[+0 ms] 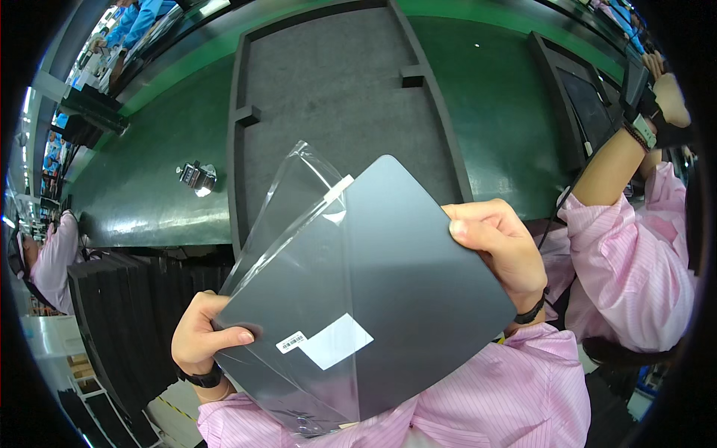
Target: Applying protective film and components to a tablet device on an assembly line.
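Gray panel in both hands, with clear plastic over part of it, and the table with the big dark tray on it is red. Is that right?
Not quite: the table is green, not red, as the head view shows. The rest is right: left hand and right hand hold the gray panel, clear plastic covers part of it, and the big dark tray is on the table.

The grey panel [418, 276] hides most fingers of my left hand [202, 334] and part of the tray [343, 82]; the label [291, 342] is too small to read.
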Motion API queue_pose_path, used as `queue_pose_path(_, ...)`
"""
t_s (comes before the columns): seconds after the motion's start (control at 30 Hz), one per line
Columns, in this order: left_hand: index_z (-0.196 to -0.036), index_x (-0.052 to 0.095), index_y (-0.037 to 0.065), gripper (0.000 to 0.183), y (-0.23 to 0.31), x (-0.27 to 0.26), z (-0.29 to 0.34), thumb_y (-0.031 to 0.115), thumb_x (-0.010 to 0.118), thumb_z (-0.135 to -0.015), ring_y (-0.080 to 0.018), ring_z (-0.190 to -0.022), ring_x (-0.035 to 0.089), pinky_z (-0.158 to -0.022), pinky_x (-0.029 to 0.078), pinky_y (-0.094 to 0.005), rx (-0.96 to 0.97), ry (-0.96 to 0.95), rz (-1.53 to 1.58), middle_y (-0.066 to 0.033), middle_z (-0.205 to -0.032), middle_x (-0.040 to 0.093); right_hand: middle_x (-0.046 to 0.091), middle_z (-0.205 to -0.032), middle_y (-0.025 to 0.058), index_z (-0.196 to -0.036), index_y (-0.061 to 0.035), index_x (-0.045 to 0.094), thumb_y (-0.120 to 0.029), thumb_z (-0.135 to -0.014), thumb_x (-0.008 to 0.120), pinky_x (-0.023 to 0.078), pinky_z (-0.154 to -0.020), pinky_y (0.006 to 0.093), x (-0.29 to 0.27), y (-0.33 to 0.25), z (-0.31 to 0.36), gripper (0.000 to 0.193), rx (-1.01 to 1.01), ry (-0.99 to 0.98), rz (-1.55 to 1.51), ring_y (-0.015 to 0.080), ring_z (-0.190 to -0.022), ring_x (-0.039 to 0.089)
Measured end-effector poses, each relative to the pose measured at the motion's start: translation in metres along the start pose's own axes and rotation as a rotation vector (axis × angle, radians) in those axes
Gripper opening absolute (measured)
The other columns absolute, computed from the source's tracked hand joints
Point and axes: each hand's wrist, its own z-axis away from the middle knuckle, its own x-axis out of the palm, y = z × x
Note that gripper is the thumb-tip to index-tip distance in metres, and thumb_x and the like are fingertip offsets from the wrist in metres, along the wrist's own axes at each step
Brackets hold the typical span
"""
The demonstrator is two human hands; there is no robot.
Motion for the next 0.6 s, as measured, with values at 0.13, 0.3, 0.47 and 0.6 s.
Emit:
queue_pose_path(0.13,-0.072,0.065,-0.008,0.023,-0.002,-0.006,0.003,0.012,0.074,-0.067,-0.0147,-0.056,0.061,-0.054,0.042,-0.0234,0.046,-0.007,-0.028,-0.0114,-0.063,0.065,0.059,-0.113,0.0167,-0.124,0.0149,0.044,0.002,-0.085,0.047,0.044,-0.087,0.0244,-0.012,0.002,0.0,0.041,-0.026,-0.249,-0.17,0.0156,-0.101,0.058)
queue_pose_path(0.3,-0.071,0.065,-0.007,0.023,-0.005,-0.007,0.001,0.013,0.074,-0.066,-0.015,-0.055,0.061,-0.053,0.042,-0.0232,0.081,-0.022,-0.045,-0.0117,-0.062,0.064,0.058,-0.114,0.018,-0.127,0.0158,0.04,0.006,-0.081,0.047,0.045,-0.085,0.0231,-0.013,0.002,0.003,0.047,-0.096,-0.282,-0.126,0.0163,-0.101,0.059)
queue_pose_path(0.47,-0.071,0.064,-0.007,0.025,-0.005,-0.007,0.0,0.015,0.074,-0.067,-0.0144,-0.054,0.059,-0.053,0.041,-0.0231,0.041,-0.037,-0.051,-0.0109,-0.061,0.064,0.065,-0.085,0.0073,-0.112,0.0086,0.058,-0.011,-0.089,0.05,0.045,-0.059,0.0165,-0.006,0.004,0.001,0.031,0.035,0.032,0.052,0.006,-0.071,0.059)
queue_pose_path(0.6,-0.071,0.064,-0.007,0.027,-0.005,-0.005,0.002,0.017,0.074,-0.067,-0.0142,-0.053,0.059,-0.053,0.041,-0.0232,0.017,-0.02,-0.039,-0.0104,-0.061,0.063,0.065,-0.091,0.0118,-0.109,0.0113,0.058,-0.015,-0.092,0.048,0.047,-0.064,0.019,-0.005,0.005,-0.004,0.033,-0.022,-0.057,-0.119,0.0095,-0.075,0.061)
